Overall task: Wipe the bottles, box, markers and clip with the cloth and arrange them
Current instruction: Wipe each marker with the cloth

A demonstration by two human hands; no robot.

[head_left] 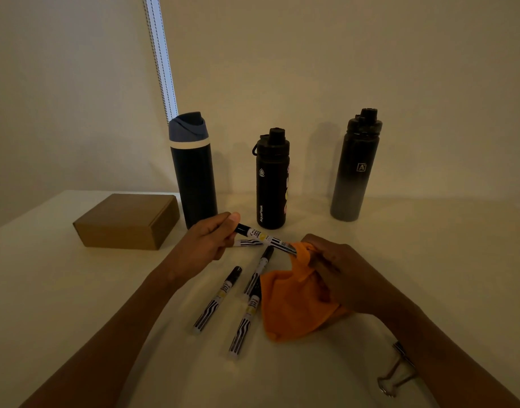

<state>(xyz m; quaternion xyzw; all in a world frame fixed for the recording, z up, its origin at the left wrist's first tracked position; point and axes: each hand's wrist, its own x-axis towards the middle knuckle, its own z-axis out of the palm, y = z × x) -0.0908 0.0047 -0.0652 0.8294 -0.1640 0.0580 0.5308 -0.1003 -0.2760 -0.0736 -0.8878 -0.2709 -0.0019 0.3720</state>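
At centre | left hand (207,240) grips black-capped striped plastic marker (264,238) | right hand (341,275) pinches orange cloth (294,307) round its end | 5 o'clock metal clip (400,369) likely pending

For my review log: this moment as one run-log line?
step: wiping marker | left hand: grips marker's capped end | right hand: pinches orange cloth round other end | table: other markers, clip, box, three bottles

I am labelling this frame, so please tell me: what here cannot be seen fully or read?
Head view, the only one:
- Held marker: far end hidden inside the orange cloth.
- Clip: partly covered by the right forearm.
- Lying markers: label print too small and dim to read.
- Middle bottle: coloured side print mostly turned away.
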